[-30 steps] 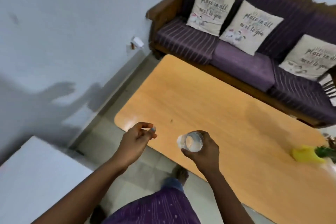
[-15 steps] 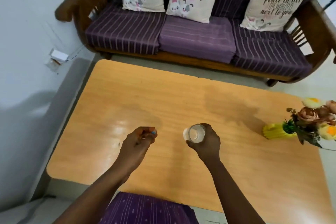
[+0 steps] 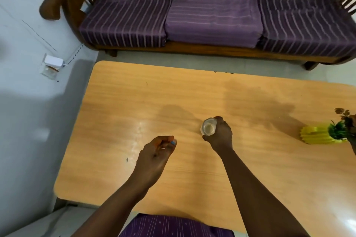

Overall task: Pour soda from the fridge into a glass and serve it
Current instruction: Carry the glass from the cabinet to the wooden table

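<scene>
1. Curled loosely, the left hand hovers over the counter at lower centre of the frame; its grip is narrow, fingers folded toward the thumb. Whether it pinches something small I cannot tell; only a bluish fingertip shows.
2. Just right of it, near mid-frame, the right hand has its grip wrapped around a clear glass, thumb and fingers round the wall, the rim facing up at the camera.
3. Pale liquid shows inside the glass, so the pouring looks finished; no soda bottle or fridge is in view.
4. Judging by this, the task is at its last step: serving. The glass is low over the counter's middle, but from straight above I cannot tell whether its base touches the wood or is a little off it.
5. What seems left is to set the glass down fully and let go.
6. At the right edge a yellow ribbed vase with flowers stands on the counter, well apart from the glass.
7. Across the upper frame a purple striped sofa with printed cushions sits beyond the counter's far edge.
</scene>
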